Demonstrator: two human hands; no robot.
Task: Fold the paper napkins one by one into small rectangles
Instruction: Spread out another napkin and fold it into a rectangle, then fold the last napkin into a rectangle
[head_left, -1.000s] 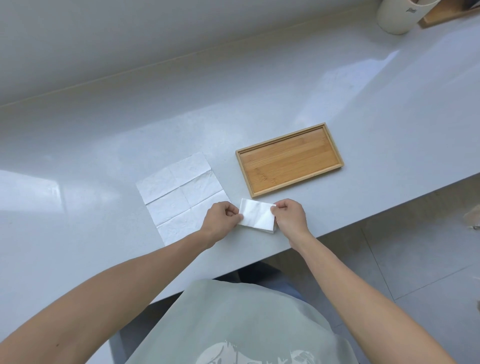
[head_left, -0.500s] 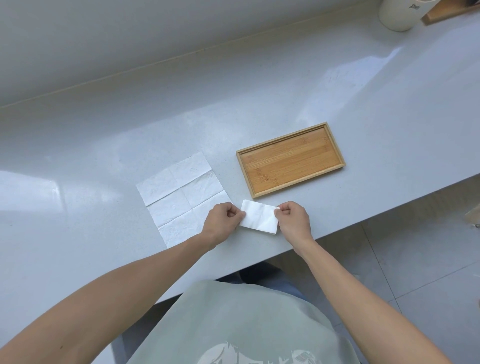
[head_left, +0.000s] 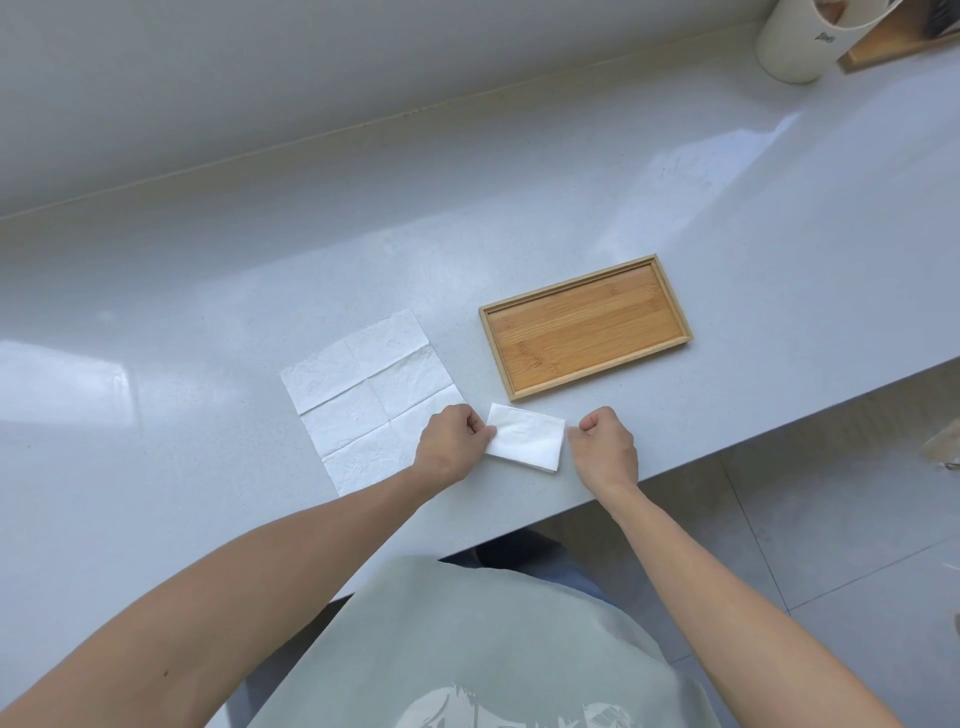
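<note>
Folded napkin (head_left: 527, 437) on counter (head_left: 727, 218) between curled fingers: left hand (head_left: 451, 446) pinches edge, right hand (head_left: 605, 441) just off

- The left hand (head_left: 451, 446), fingers curled, pinches the left edge of a small folded napkin (head_left: 527, 436) lying on the grey table (head_left: 571, 208).
- The right hand (head_left: 605, 441), also curled, sits at the napkin's right edge; whether it touches the paper cannot be told.
- Left of the left hand, partly under it, lies an unfolded napkin (head_left: 363, 384), creased into a grid.
- Beyond the right hand sits a wooden tray (head_left: 584, 325).
- Far beyond the right hand stands a white cup (head_left: 795, 41).
</note>
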